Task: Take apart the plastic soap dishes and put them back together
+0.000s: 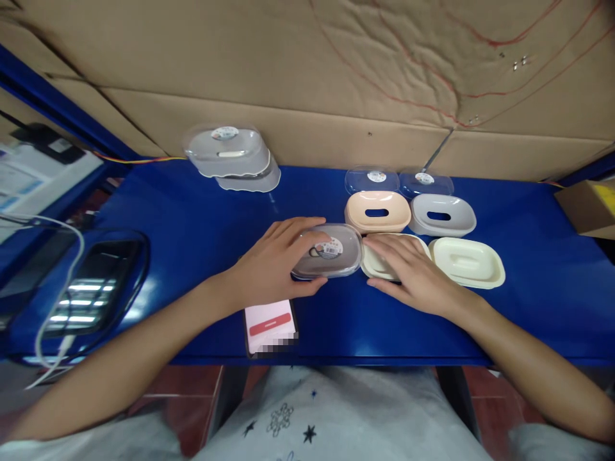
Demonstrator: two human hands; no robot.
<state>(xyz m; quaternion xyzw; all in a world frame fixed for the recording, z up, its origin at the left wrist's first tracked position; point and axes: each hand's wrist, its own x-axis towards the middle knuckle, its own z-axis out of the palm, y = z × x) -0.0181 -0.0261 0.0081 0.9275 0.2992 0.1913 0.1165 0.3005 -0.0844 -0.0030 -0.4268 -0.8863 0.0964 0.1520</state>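
A grey oval soap dish with a clear, stickered lid sits in front of me. My left hand grips its left end, thumb at the near side and fingers over the top. Just to the right, my right hand closes around a cream oval dish and covers much of it. The two dishes lie end to end. Another cream dish rests beyond my right hand. Behind them stand a peach slotted dish and a grey slotted dish. Farther back lie two clear lids.
Lidded grey dishes are stacked at the back left. A phone lies near the front edge, partly under my left wrist. Another phone with a white cable is at far left. Cardboard lines the back; a carton stands right.
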